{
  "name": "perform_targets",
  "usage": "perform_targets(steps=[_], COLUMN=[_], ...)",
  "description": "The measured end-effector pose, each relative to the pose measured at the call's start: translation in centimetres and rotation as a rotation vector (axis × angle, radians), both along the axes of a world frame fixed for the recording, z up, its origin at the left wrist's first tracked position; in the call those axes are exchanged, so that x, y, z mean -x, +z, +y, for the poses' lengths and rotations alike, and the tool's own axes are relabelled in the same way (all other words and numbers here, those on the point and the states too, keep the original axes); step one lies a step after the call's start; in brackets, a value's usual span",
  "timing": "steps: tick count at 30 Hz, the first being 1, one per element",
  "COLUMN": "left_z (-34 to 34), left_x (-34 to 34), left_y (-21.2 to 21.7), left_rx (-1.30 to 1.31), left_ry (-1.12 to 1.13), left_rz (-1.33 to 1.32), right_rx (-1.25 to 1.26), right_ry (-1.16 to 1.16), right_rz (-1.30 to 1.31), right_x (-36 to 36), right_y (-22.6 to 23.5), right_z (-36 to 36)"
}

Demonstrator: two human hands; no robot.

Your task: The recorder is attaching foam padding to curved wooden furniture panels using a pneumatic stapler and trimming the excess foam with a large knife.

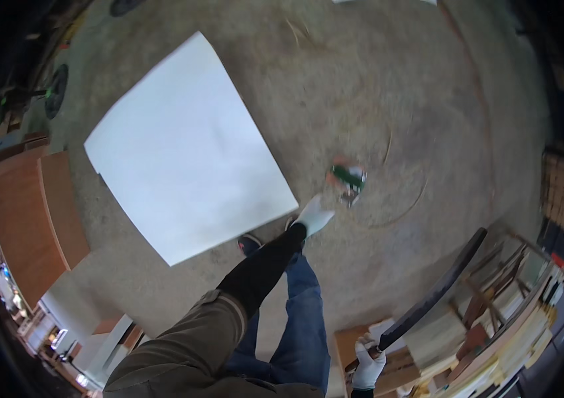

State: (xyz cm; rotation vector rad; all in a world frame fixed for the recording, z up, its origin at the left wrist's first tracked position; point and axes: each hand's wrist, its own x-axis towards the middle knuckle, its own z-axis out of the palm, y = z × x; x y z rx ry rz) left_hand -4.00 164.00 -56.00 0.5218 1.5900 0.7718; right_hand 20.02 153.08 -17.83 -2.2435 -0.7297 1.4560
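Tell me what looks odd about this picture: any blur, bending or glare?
Head view: the white sheet has bowed edges, perhaps from the lens; the green-and-orange object is blurred; bright spots glare at lower left; darkness rings the rim.

Left hand [315, 216] and right hand [369, 366] are gloved white; the long tool [432, 304] is black, the left-side sheet [186, 159] white, the blurred object [349, 177] green and orange, the near jeans [304, 325] blue.

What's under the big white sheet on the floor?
Can't tell: the white sheet covers whatever is directly beneath. Visible around its edges: bare concrete floor, plus a dark shoe by its near edge.
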Motion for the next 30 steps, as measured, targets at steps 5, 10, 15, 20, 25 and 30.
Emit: perform_targets(steps=[5, 10, 15, 20, 25, 30], left_z=[-11.3, -21.4, -14.7, -3.3, 6.6, 15.9], left_x=[15.0, 30.7, 37.9, 47.5, 58.4, 71.6], left_y=[5.6, 8.4, 12.8, 14.9, 5.8, -3.7], left_rx=[0.189, 0.409, 0.379, 0.305, 0.394, 0.465], left_ry=[0.137, 0.592, 0.781, 0.800, 0.453, 0.070], left_rz=[0.112, 0.107, -0.039, 0.067, 0.403, 0.728], right_rx=[-0.160, -0.157, -0.149, -0.002, 0.203, 0.439], right_ry=[0.109, 0.372, 0.565, 0.759, 0.944, 0.907], right_rz=[0.114, 0.315, 0.411, 0.516, 0.477, 0.531], right_x=[11.6, 26.1, 39.4, 60.1, 79.2, 87.0], right_y=[2.9, 5.3, 4.3, -9.9, -26.5, -42.4], right_z=[7.6, 17.1, 30.4, 46.9, 57.5, 56.9])
